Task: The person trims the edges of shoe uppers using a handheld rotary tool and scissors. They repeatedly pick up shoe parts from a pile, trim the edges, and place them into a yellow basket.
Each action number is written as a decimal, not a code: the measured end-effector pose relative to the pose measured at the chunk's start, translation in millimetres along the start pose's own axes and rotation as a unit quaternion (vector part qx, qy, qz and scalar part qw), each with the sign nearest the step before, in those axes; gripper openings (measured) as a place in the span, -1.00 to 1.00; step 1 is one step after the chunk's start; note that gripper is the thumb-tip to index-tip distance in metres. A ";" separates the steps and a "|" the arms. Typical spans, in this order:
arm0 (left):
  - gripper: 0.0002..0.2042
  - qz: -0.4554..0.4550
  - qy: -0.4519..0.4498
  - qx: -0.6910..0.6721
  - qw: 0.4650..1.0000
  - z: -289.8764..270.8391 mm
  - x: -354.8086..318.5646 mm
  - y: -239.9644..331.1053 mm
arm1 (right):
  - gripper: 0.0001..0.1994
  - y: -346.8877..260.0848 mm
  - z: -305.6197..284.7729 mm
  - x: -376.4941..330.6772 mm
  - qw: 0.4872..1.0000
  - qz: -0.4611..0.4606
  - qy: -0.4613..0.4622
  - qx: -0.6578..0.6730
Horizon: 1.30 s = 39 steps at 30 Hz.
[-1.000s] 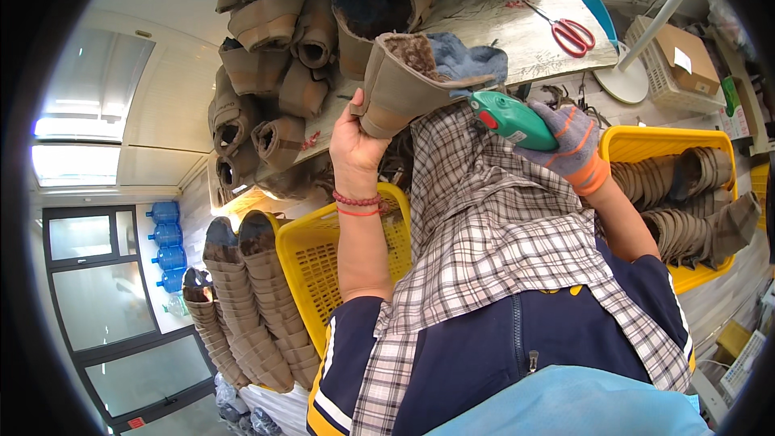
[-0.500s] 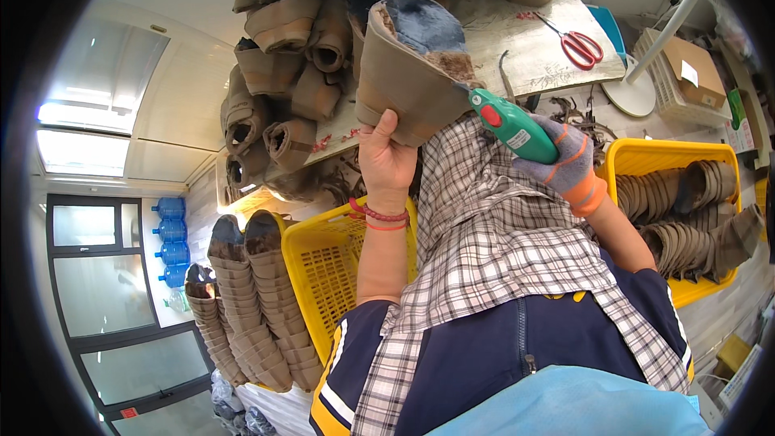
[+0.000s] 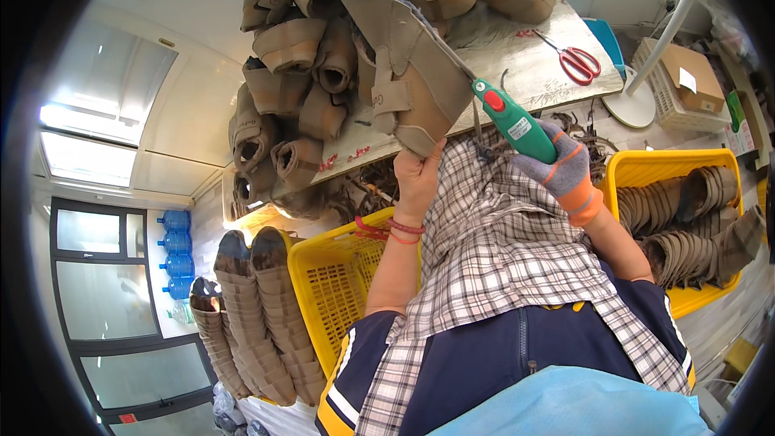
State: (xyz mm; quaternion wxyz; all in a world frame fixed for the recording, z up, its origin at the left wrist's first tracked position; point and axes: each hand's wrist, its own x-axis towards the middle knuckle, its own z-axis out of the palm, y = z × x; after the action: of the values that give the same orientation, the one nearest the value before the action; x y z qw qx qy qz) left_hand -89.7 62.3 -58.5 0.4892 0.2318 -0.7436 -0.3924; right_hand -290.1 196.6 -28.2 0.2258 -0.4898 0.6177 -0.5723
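The boot upper at the upper centre is looking like matt tan suede with a soft napped face, and the tool touching it is showing a glossy green plastic body with a red button. The right hand is wearing a grey knitted cloth glove with orange bands, while the left hand is showing bare. The crates at lower centre and right are looking like smooth yellow plastic lattice, and the worktable is showing a dull, scuffed, pale surface.
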 end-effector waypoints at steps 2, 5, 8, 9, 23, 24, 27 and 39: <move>-0.86 0.032 -0.009 0.068 0.997 -0.1 -1.3 -6.1 | -0.39 -5.3 -1.9 2.1 1.000 0.015 -0.002 0.001; -0.85 0.116 -0.022 0.157 0.981 1.9 -5.2 -23.1 | -0.41 -8.6 -4.5 3.9 0.998 0.049 -0.005 0.026; -0.77 0.165 -0.057 0.229 0.958 6.3 -2.6 -21.1 | -0.44 -5.5 -8.9 6.9 0.994 0.090 -0.010 0.068; -0.73 0.158 -0.068 0.224 0.959 6.5 -4.1 -23.2 | -0.44 -7.7 -11.1 7.5 0.994 0.089 -0.010 0.061; -0.60 0.210 -0.164 0.234 0.935 21.0 -2.6 -19.4 | -0.57 -4.1 -31.5 18.1 0.976 0.144 -0.014 0.160; -0.60 0.190 -0.162 0.205 0.947 21.6 -6.5 -21.6 | -0.57 -4.2 -33.0 20.8 0.977 0.149 -0.010 0.153; -0.61 0.117 -0.144 0.120 0.975 23.5 -23.0 -23.5 | -0.58 0.1 -35.2 32.1 0.979 0.143 0.001 0.145; -0.60 0.033 0.264 0.218 0.939 -116.8 -8.3 44.0 | -0.32 108.9 2.2 116.9 0.910 0.152 -0.016 -0.386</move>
State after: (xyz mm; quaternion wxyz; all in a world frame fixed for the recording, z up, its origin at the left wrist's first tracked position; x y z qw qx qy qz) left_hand 21.7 52.4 -2.5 0.6181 0.4035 -0.6621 -0.1293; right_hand -374.9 79.9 -97.0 0.1132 -0.4483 0.8535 -0.2403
